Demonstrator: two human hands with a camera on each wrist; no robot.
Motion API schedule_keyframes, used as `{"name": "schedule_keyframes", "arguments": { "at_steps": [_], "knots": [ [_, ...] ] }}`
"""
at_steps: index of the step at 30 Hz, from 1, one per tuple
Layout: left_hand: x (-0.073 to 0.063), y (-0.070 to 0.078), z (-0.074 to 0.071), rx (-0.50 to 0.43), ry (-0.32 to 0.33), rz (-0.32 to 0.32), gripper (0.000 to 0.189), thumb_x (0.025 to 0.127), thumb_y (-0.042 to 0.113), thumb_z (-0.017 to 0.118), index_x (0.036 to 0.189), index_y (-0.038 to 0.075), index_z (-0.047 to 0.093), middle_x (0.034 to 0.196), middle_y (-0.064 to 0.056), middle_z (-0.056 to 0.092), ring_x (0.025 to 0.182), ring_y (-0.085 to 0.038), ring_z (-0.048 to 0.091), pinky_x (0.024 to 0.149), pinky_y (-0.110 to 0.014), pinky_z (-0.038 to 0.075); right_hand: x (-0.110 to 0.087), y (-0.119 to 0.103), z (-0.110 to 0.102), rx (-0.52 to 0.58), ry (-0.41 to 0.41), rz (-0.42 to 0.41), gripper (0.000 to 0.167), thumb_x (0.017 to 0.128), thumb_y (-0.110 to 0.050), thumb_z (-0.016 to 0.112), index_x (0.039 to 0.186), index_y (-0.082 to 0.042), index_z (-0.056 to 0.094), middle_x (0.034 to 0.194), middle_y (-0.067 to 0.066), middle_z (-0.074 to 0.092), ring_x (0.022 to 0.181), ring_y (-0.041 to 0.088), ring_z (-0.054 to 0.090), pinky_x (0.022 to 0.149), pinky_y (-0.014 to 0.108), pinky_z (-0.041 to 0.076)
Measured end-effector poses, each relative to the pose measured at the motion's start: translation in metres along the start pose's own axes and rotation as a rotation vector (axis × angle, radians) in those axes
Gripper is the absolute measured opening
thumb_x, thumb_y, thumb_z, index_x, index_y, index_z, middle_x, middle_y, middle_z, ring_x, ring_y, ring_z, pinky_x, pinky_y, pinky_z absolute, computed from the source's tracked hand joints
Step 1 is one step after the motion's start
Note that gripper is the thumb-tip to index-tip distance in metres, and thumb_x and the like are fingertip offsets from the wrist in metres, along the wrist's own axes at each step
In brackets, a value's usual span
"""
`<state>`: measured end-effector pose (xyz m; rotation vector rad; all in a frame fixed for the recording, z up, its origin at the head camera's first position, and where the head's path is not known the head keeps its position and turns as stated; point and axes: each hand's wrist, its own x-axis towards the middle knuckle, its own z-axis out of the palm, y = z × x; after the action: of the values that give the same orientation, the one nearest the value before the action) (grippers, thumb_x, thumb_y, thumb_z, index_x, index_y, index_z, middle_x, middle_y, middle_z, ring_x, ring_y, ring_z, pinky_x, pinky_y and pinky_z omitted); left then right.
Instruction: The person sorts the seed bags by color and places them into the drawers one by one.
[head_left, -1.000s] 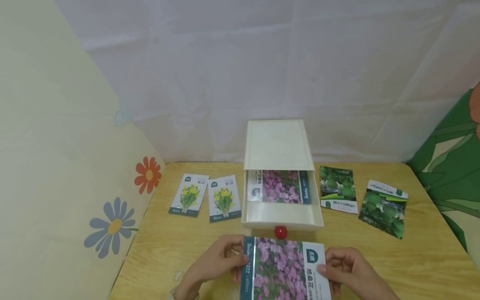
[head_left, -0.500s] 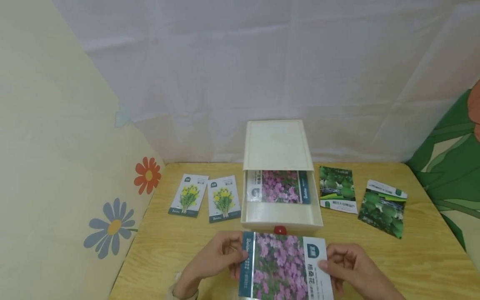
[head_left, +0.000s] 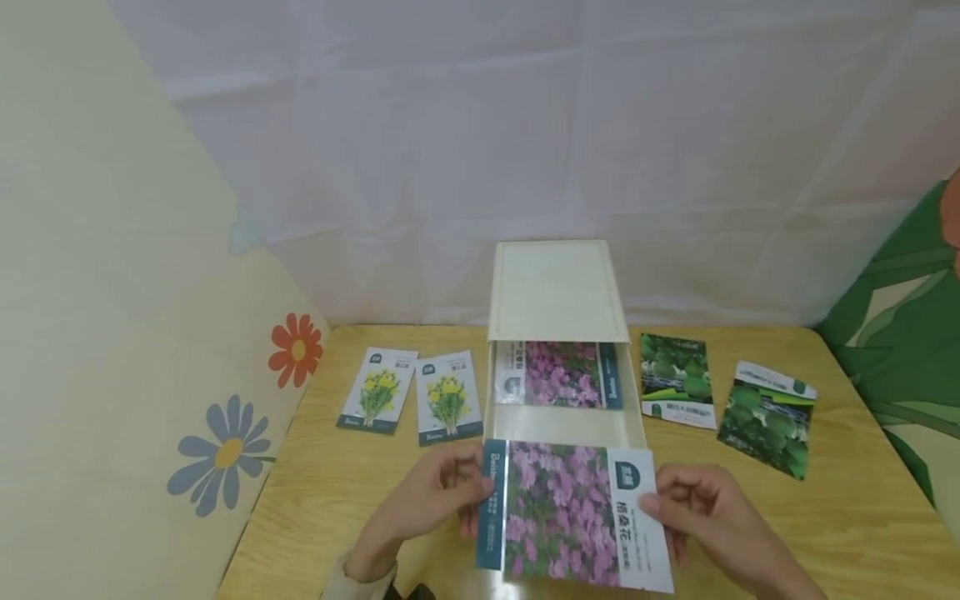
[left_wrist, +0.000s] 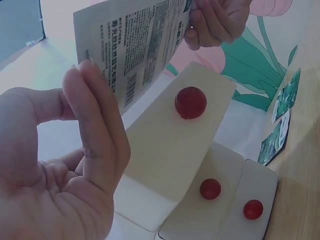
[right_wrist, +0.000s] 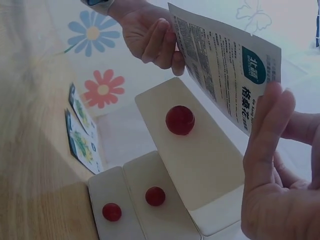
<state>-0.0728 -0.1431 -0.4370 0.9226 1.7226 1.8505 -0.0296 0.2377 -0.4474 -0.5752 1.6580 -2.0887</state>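
A seed packet with pink-purple flowers (head_left: 562, 512) is held level in front of me by both hands. My left hand (head_left: 433, 498) pinches its teal left end between thumb and fingers. At the white right end, my right hand (head_left: 712, 517) pinches it the same way. The packet hangs over the front edge of a pulled-out white drawer (head_left: 566, 425) and hides that edge in the head view. Inside the drawer, toward the back, lies another pink-flower seed packet (head_left: 562, 375). The printed back of the held packet (left_wrist: 137, 42) shows in the left wrist view.
The white drawer cabinet (head_left: 555, 287) stands at the table's back, with red knobs (left_wrist: 190, 103) on its drawers. Two yellow-flower seed packets (head_left: 448, 396) lie to its left. Two green seed packets (head_left: 767, 417) lie to its right on the wooden table (head_left: 315, 508).
Both hands have moved forward with the pink-flower seed packet, up to the open drawer. The packet now covers the drawer's front and red knob in the head view.
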Motion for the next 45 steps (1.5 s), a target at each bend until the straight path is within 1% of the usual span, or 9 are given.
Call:
{"name": "schedule_keyframes", "arguments": {
  "at_steps": [5,8,11,17,26,31,34,40,45],
  "knots": [
    [0.005,0.004,-0.001,0.042,0.056,-0.009,0.019,0.104,-0.002,0.056,0.087,-0.008,0.052,0.066,-0.034,0.059,0.051,-0.008,0.062,0.041,-0.032,0.058,0.006,-0.006,0.003,-0.029,0.062,-0.023,0.035,0.107,0.014,0.042,0.105,-0.002,0.073,0.090,0.007,0.080,0.057,0.006,0.066,0.039,0.034,0.054],
    [0.008,0.007,-0.002,0.058,0.095,-0.027,0.018,0.105,-0.001,0.057,0.088,-0.009,0.055,0.067,-0.034,0.060,0.051,-0.008,0.062,0.043,-0.027,0.059,0.010,-0.007,0.003,-0.048,0.084,-0.043,0.034,0.106,0.015,0.043,0.103,-0.002,0.073,0.087,0.006,0.080,0.056,0.005,0.067,0.039,0.031,0.055],
    [0.011,0.008,-0.003,0.081,0.112,-0.021,0.017,0.105,0.000,0.058,0.091,-0.009,0.058,0.068,-0.033,0.060,0.051,-0.012,0.062,0.044,-0.026,0.058,0.013,-0.007,-0.001,-0.058,0.081,-0.073,0.036,0.106,0.016,0.043,0.104,-0.003,0.073,0.086,0.004,0.079,0.055,0.007,0.066,0.038,0.032,0.054],
    [0.015,0.012,-0.006,0.090,0.111,-0.015,0.016,0.107,0.002,0.057,0.096,-0.010,0.061,0.068,-0.032,0.060,0.056,-0.003,0.062,0.046,-0.031,0.061,0.018,-0.008,-0.008,-0.070,0.083,-0.085,0.039,0.107,0.015,0.042,0.107,-0.007,0.074,0.084,-0.004,0.076,0.056,0.007,0.065,0.038,0.034,0.053],
    [0.021,0.020,-0.010,0.137,0.109,-0.034,0.014,0.105,0.001,0.060,0.097,-0.009,0.063,0.074,-0.031,0.067,0.054,-0.011,0.064,0.048,-0.028,0.060,0.027,-0.018,-0.011,-0.117,0.140,-0.116,0.037,0.106,0.015,0.046,0.110,-0.006,0.077,0.089,0.001,0.079,0.060,0.006,0.067,0.042,0.031,0.056],
    [0.023,0.017,-0.011,0.143,0.132,-0.040,0.014,0.104,0.000,0.061,0.096,-0.010,0.065,0.072,-0.030,0.067,0.053,-0.017,0.064,0.049,-0.027,0.060,0.032,-0.022,-0.011,-0.208,0.220,-0.103,0.030,0.106,0.012,0.051,0.106,-0.005,0.076,0.079,0.000,0.075,0.055,0.010,0.065,0.043,0.033,0.056],
    [0.025,0.015,-0.012,0.154,0.162,-0.039,0.013,0.104,0.001,0.061,0.098,-0.009,0.066,0.071,-0.027,0.067,0.055,-0.014,0.064,0.049,-0.029,0.061,0.035,-0.025,-0.012,-0.245,0.259,-0.079,0.027,0.106,0.008,0.054,0.105,-0.005,0.076,0.079,0.000,0.076,0.055,0.011,0.064,0.044,0.032,0.057],
    [0.031,0.016,-0.013,0.186,0.215,-0.071,0.015,0.105,0.006,0.063,0.098,-0.005,0.069,0.070,-0.018,0.066,0.057,-0.010,0.062,0.050,-0.028,0.059,0.038,-0.027,-0.017,-0.196,0.230,-0.095,0.030,0.107,0.009,0.050,0.109,-0.006,0.076,0.092,0.004,0.081,0.060,0.008,0.067,0.046,0.028,0.057],
    [0.037,0.019,-0.015,0.201,0.255,-0.106,0.014,0.105,0.007,0.064,0.103,-0.005,0.071,0.072,-0.019,0.069,0.057,-0.013,0.063,0.051,-0.029,0.060,0.040,-0.028,-0.021,-0.166,0.194,-0.123,0.033,0.107,0.011,0.049,0.114,-0.007,0.075,0.090,-0.001,0.078,0.063,0.008,0.067,0.049,0.030,0.059]
  ]
}}
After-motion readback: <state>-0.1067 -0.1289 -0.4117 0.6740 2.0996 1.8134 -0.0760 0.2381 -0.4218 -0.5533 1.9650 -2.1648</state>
